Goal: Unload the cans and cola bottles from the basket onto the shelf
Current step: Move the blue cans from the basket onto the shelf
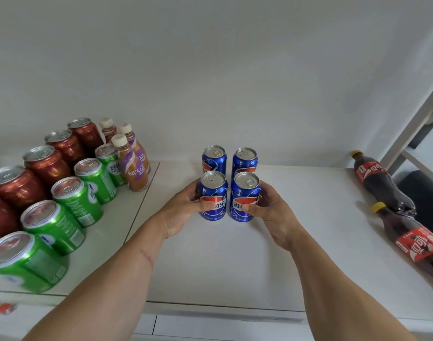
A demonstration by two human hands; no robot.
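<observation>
Several blue cola cans stand upright in a two-by-two block on the white shelf (210, 262). My left hand (183, 210) is wrapped around the front left can (213, 190), thumb across its label. My right hand (269, 210) grips the front right can (246, 193) the same way. Both held cans rest on the shelf. Behind them stand the back left can (214, 157) and the back right can (245, 159), untouched. Two cola bottles stand at the right side of the shelf, one further back (377, 180) and one nearer (412, 239). The basket is out of view.
On the left shelf section stand a row of red cans (48, 163), a row of green cans (75, 198) and three small coffee bottles (133, 166). A white shelf post (412, 129) rises at the right. The white wall closes the back.
</observation>
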